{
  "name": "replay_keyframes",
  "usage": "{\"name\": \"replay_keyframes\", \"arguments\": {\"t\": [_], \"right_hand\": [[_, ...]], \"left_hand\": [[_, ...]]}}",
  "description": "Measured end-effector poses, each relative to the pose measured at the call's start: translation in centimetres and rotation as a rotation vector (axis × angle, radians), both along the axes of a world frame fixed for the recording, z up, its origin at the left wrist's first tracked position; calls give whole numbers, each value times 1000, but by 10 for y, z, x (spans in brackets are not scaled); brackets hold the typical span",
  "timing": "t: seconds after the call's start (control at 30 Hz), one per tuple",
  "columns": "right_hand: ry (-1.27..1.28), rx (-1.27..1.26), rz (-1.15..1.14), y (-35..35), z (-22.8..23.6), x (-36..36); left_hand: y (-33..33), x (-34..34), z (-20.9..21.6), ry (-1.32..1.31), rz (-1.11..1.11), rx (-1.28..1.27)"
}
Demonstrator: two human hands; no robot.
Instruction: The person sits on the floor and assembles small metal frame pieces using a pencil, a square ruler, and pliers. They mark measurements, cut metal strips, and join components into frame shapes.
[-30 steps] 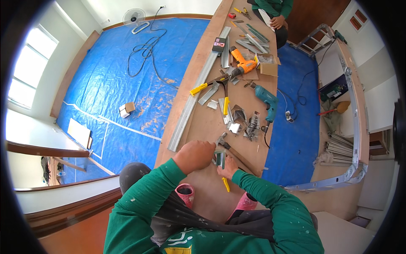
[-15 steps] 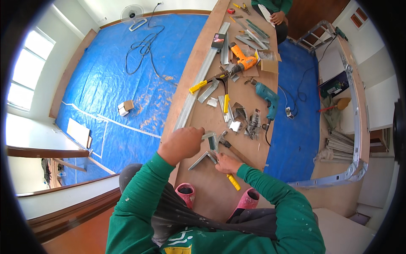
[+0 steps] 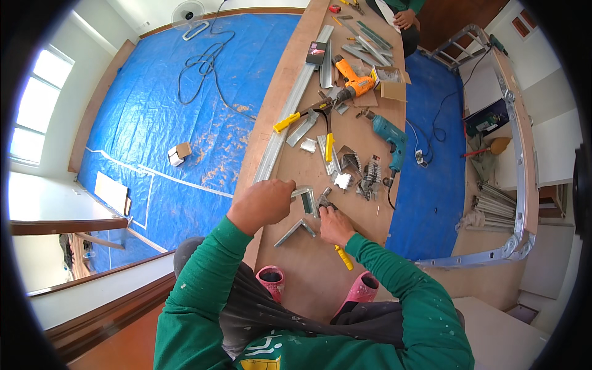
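Note:
My left hand (image 3: 264, 202) is closed on one end of a bent galvanized metal bracket (image 3: 307, 201). The bracket stands on the wooden board just beyond the fingers. My right hand (image 3: 337, 227) is wrapped round a hammer (image 3: 325, 197) close below its head; hand and sleeve cover most of the handle. Between my hands, a second L-shaped metal bracket (image 3: 296, 232) lies flat on the board. Below my right hand a yellow grip (image 3: 343, 258) shows, its other end hidden.
Beyond lie yellow-handled snips (image 3: 330, 145), an orange drill (image 3: 354, 80), a teal drill (image 3: 390, 139), metal offcuts (image 3: 302, 129) and clustered metal pieces (image 3: 370, 179). A long metal channel (image 3: 280, 132) lines the board's left side. Another person's hand (image 3: 405, 19) is at the far end.
My right hand has left the brackets and moved up onto the hammer's handle. My left hand keeps its hold on the bracket. The view has shifted slightly.

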State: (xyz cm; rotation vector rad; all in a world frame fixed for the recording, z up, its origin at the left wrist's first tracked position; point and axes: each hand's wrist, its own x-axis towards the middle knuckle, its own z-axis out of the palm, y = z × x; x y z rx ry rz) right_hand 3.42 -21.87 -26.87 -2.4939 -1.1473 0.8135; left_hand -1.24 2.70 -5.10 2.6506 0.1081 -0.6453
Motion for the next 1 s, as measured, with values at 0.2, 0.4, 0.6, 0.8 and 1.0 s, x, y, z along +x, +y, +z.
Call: {"name": "replay_keyframes", "arguments": {"t": [0.2, 0.4, 0.6, 0.8, 1.0], "right_hand": [[-97, -111, -40, -2, 4, 8], [-182, -119, -7, -7, 7, 18], [-310, -121, -27, -13, -15, 15], [-362, 12, -15, -24, -33, 25], [-187, -50, 49, -36, -13, 20]], "left_hand": [[7, 1, 2, 1, 19, 20], [2, -1, 6, -5, 18, 22], [5, 1, 0, 2, -5, -17], [21, 18, -10, -8, 14, -1], [73, 46, -31, -155, 94, 11]]}}
